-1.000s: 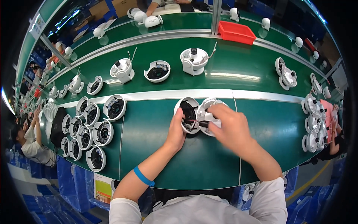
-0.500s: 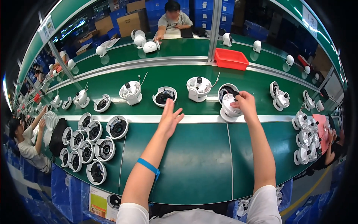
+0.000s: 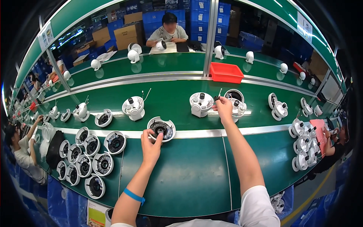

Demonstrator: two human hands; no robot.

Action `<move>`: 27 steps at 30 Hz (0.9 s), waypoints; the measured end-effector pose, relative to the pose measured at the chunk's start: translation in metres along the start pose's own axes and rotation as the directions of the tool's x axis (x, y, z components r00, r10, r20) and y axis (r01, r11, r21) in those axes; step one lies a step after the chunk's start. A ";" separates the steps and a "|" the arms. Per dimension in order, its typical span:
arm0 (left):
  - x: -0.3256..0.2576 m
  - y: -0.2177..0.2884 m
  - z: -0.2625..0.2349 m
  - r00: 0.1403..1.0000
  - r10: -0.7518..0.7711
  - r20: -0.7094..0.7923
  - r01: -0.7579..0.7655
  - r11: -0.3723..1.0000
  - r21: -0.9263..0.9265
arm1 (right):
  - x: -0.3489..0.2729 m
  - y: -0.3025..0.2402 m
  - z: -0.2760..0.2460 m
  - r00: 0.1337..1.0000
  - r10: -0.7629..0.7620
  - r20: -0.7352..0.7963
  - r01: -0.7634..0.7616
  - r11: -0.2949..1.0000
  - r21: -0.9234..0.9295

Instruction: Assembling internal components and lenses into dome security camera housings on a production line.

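My left hand grips the near edge of a round white camera shell, tilted at the belt's near rim. Its fingers curl round the side, and a black ring shows inside. My right hand is closed, with a small black part at its fingertips; its exact kind is too small to tell. Just left of that hand stands a white camera unit with a black lens and a thin white cable. Behind and right of the fingers is another white unit, partly hidden, against an open shell.
Several open shells cover the bench's left side. Camera units cluster at the right beside a pink sheet. A red tray rests by the metal divider. Opposite, a person handles a white camera; others sit at both sides.
My left hand has come down and taken hold of the shell, now nearer me. My right hand has left the white unit and shifted left. The view has tilted slightly.
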State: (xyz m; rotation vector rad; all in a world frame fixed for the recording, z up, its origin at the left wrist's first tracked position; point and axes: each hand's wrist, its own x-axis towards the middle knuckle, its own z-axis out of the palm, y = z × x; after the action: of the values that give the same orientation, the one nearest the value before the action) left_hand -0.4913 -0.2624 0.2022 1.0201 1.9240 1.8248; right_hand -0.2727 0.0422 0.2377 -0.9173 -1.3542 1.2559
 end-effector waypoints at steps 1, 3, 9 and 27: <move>-0.009 0.012 -0.006 0.999 -0.040 0.016 0.042 0.983 -0.176 | -0.009 -0.004 0.010 0.996 -0.085 -0.023 0.085 0.996 0.003; -0.025 0.042 -0.019 0.988 -0.153 0.036 0.155 0.923 -0.352 | -0.022 -0.012 0.014 0.989 -0.138 0.059 0.139 0.990 -0.015; -0.054 0.065 -0.066 0.852 -0.497 0.163 0.494 0.659 -0.567 | -0.111 -0.059 0.042 0.928 -0.086 0.361 0.067 0.996 0.066; 0.004 -0.040 -0.248 0.776 -0.255 0.576 0.630 0.342 -0.697 | -0.295 -0.038 0.259 0.663 0.155 0.732 -0.122 0.988 -0.099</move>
State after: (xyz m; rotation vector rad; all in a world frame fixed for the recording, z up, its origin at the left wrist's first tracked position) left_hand -0.6671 -0.4413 0.2018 0.3269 0.6635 1.7041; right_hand -0.4690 -0.3000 0.2411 -0.5348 -1.9709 1.8447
